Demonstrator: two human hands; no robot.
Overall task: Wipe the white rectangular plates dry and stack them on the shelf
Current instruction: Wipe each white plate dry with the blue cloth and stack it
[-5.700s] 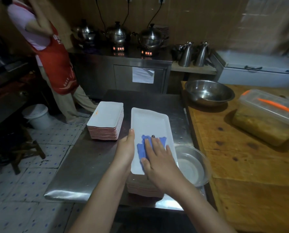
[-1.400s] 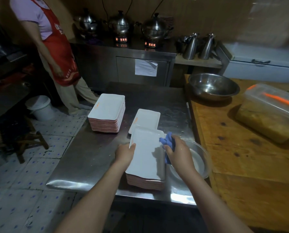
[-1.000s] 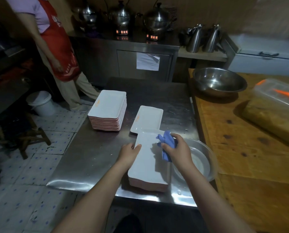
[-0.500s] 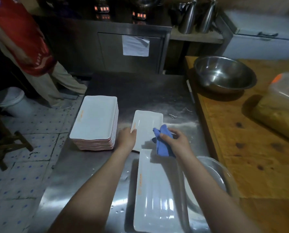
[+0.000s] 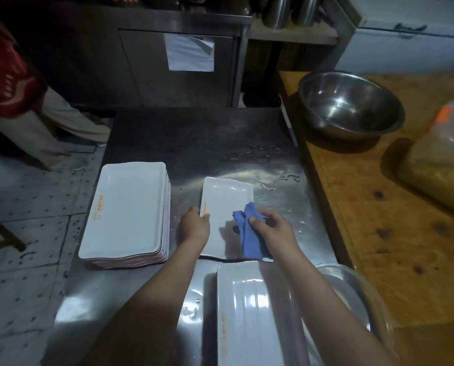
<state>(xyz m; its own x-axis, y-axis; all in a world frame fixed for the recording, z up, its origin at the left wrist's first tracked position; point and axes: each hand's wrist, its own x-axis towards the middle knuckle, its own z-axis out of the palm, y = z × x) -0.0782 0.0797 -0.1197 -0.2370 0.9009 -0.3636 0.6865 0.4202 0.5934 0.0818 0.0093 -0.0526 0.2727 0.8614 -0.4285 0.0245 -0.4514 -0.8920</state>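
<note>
Both hands have left the near pile and reached forward to the single plate, and the cloth now lies on it.

Steel desk: carries all the plates; water beads and a small puddle lie just beyond and to the right of the right fingers.

Tall pile: white rectangular plates, squarely stacked, left of the left fingers and apart from them. Probably the wiped ones.

Near pile: glossy top plate, behind both hands and between the forearms. Probably still to be wiped.

Glass bowl: behind and to the right of the right fingers, beside the near pile.

Single plate: the plate in hand, flat on the desk, under and between both sets of fingers.

Blue cloth: bunched on the plate's right half, trailing toward its near edge.

Left hand: its fingers pinch the plate's left rim, thumb on top.

Right hand: its fingers are clenched on the cloth and press it to the plate.

Hazards, as judged: the wet steel gives little friction, so a firm stroke could slide or spin the plate out of the one-sided pinch. The underside rests in moisture and may go onto the tall pile damp. A careless placement could shift that pile toward the desk's left edge.
</note>
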